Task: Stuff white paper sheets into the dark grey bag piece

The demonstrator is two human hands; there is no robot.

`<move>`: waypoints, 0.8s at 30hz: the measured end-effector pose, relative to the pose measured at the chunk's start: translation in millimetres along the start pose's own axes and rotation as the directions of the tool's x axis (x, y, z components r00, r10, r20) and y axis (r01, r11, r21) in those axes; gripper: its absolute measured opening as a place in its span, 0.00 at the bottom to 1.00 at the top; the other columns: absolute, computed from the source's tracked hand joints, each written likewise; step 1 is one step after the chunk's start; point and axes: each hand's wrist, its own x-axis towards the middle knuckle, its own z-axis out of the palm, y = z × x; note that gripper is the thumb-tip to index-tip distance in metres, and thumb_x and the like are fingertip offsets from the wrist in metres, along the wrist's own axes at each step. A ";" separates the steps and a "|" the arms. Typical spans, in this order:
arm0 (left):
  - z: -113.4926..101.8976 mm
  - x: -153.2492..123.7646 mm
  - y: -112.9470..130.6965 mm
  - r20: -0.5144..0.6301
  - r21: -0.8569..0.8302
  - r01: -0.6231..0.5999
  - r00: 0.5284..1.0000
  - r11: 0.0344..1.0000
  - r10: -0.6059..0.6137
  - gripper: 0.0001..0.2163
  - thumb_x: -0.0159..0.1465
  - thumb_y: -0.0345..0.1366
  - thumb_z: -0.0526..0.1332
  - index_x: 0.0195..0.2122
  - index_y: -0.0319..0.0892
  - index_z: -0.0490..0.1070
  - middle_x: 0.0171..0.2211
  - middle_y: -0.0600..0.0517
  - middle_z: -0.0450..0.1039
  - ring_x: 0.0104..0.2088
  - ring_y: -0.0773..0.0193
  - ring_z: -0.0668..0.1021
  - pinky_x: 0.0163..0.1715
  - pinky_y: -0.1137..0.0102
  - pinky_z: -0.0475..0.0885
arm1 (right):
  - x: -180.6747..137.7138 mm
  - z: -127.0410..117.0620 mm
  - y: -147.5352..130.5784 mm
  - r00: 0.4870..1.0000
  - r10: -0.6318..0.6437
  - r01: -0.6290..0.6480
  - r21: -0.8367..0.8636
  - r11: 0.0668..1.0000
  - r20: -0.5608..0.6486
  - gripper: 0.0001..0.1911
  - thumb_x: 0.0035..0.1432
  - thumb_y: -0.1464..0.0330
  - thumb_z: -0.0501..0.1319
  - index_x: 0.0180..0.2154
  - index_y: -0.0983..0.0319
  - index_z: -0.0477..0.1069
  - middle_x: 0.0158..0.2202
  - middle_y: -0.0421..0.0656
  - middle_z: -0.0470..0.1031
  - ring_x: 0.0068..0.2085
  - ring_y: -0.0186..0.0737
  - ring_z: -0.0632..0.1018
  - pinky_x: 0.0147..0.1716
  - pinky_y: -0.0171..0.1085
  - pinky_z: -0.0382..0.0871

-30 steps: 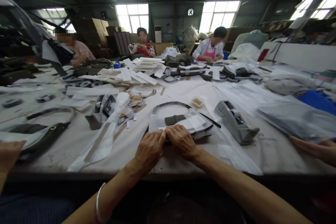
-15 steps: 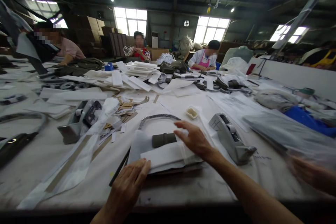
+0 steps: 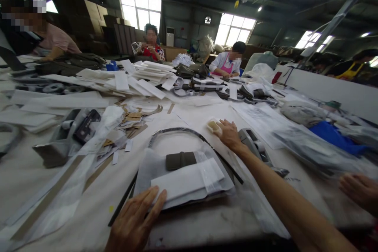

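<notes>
In front of me a handbag (image 3: pixel 180 162) lies flat, its olive part showing amid white wrapping and its wrapped handle (image 3: pixel 177 130) arching away from me. A folded white sheet (image 3: pixel 183 179) covers its near side, with clear tape across the right end. My left hand (image 3: pixel 137 214) rests on the sheet's near left corner, fingers stretched out and holding nothing. Farther right, my right hand (image 3: pixel 229 136) reaches to a small white dish with a yellowish pad (image 3: pixel 213 126). Its fingers are extended over the dish's right edge; whether the fingertips touch the pad I cannot tell.
A grey tape dispenser (image 3: pixel 256 145) stands beside my right forearm, another tape dispenser (image 3: pixel 59 141) at left. Paper scraps (image 3: pixel 132 120) and white sheets (image 3: pixel 147 71) lie beyond. Another person's hand (image 3: pixel 358 189) is at right, near a plastic-wrapped item (image 3: pixel 307 149). Several people sit around the table.
My right hand has moved away from the bag's wrapping, forward and right, to the small dish. My left hand stays on the sheet. The view has shifted, and the neighbouring hand has come off the plastic.
</notes>
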 end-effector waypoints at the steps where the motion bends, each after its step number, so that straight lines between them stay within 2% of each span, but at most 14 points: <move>1: 0.1 -0.2 0.4 0.007 -0.010 0.004 1.000 1.000 -0.004 0.23 0.68 0.19 0.49 0.59 0.45 0.68 0.53 0.47 0.74 0.54 0.60 0.75 0.56 0.66 0.65 | -10.9 -10.2 5.1 1.000 -0.011 0.011 0.008 1.000 -0.024 0.17 0.63 0.64 0.61 0.51 0.62 0.73 0.60 0.52 0.70 0.63 0.51 0.67 0.63 0.52 0.54; 3: 0.5 -0.4 0.8 0.015 -0.023 0.008 1.000 1.000 -0.008 0.22 0.68 0.20 0.50 0.60 0.44 0.68 0.54 0.47 0.74 0.54 0.59 0.74 0.56 0.65 0.64 | -41.3 -31.5 15.4 0.998 -0.033 0.035 0.032 0.999 -0.053 0.11 0.64 0.64 0.58 0.43 0.60 0.76 0.50 0.47 0.77 0.52 0.45 0.76 0.55 0.43 0.66; 5: 0.8 -0.3 0.4 0.011 -0.026 0.007 1.000 1.000 -0.006 0.22 0.68 0.20 0.51 0.60 0.43 0.68 0.54 0.46 0.73 0.54 0.58 0.74 0.56 0.64 0.64 | -80.9 -47.2 23.7 0.994 -0.044 0.051 0.063 0.997 -0.100 0.12 0.65 0.61 0.56 0.37 0.59 0.76 0.41 0.45 0.79 0.43 0.44 0.79 0.45 0.40 0.71; 6: 0.9 -0.1 -0.1 0.002 -0.026 0.004 1.000 1.000 -0.004 0.22 0.68 0.20 0.51 0.59 0.43 0.68 0.55 0.47 0.73 0.54 0.58 0.74 0.56 0.64 0.64 | -102.4 -50.7 27.0 0.985 -0.058 0.075 0.098 0.992 -0.162 0.14 0.66 0.59 0.56 0.35 0.59 0.76 0.39 0.44 0.79 0.40 0.44 0.79 0.42 0.40 0.72; 8: 0.9 0.5 -1.4 -0.017 -0.027 -0.010 1.000 1.000 0.009 0.21 0.68 0.20 0.50 0.59 0.43 0.69 0.55 0.47 0.73 0.55 0.59 0.74 0.57 0.65 0.64 | -144.0 -46.6 33.7 0.972 -0.070 0.101 0.131 0.986 -0.226 0.18 0.67 0.55 0.54 0.34 0.58 0.75 0.37 0.43 0.79 0.38 0.43 0.80 0.38 0.39 0.72; 11: 0.9 2.3 -2.9 -0.031 -0.009 -0.038 0.999 0.999 0.038 0.22 0.68 0.20 0.48 0.59 0.43 0.69 0.55 0.48 0.73 0.55 0.61 0.74 0.56 0.68 0.64 | -187.7 -16.4 47.9 0.964 -0.080 0.108 0.097 0.989 -0.253 0.23 0.68 0.50 0.50 0.36 0.57 0.75 0.37 0.44 0.79 0.36 0.43 0.81 0.35 0.39 0.74; 13: 1.5 4.1 -2.8 -0.032 0.016 -0.041 0.999 0.999 0.042 0.22 0.68 0.21 0.48 0.59 0.44 0.69 0.55 0.49 0.73 0.55 0.63 0.74 0.55 0.70 0.65 | -199.1 7.4 58.2 0.945 -0.091 0.121 0.076 0.990 -0.314 0.27 0.67 0.47 0.47 0.39 0.57 0.77 0.38 0.45 0.80 0.38 0.46 0.81 0.38 0.42 0.76; 16: 4.4 6.2 -0.5 -0.055 0.043 -0.029 0.998 0.999 0.031 0.21 0.69 0.23 0.49 0.58 0.45 0.69 0.53 0.50 0.75 0.53 0.64 0.75 0.54 0.71 0.67 | -198.7 26.3 65.8 0.948 -0.054 0.098 0.126 0.987 -0.314 0.29 0.66 0.46 0.46 0.36 0.55 0.79 0.37 0.47 0.81 0.39 0.49 0.81 0.40 0.45 0.77; 21: 11.8 7.3 4.9 -0.176 0.055 0.009 0.984 0.998 0.001 0.19 0.70 0.23 0.48 0.54 0.44 0.72 0.48 0.50 0.77 0.50 0.63 0.77 0.53 0.69 0.69 | -190.6 19.1 68.2 0.976 -0.006 0.060 0.242 0.968 -0.220 0.22 0.61 0.49 0.52 0.28 0.52 0.78 0.33 0.46 0.80 0.37 0.52 0.81 0.39 0.48 0.77; 24: 12.0 7.5 7.5 -0.168 0.097 -0.008 0.985 0.995 0.025 0.17 0.70 0.25 0.50 0.53 0.43 0.72 0.47 0.49 0.77 0.50 0.62 0.77 0.52 0.69 0.70 | -187.6 17.8 74.6 0.982 0.029 0.027 0.292 0.956 -0.188 0.17 0.52 0.49 0.58 0.25 0.51 0.76 0.31 0.46 0.80 0.34 0.53 0.81 0.35 0.48 0.78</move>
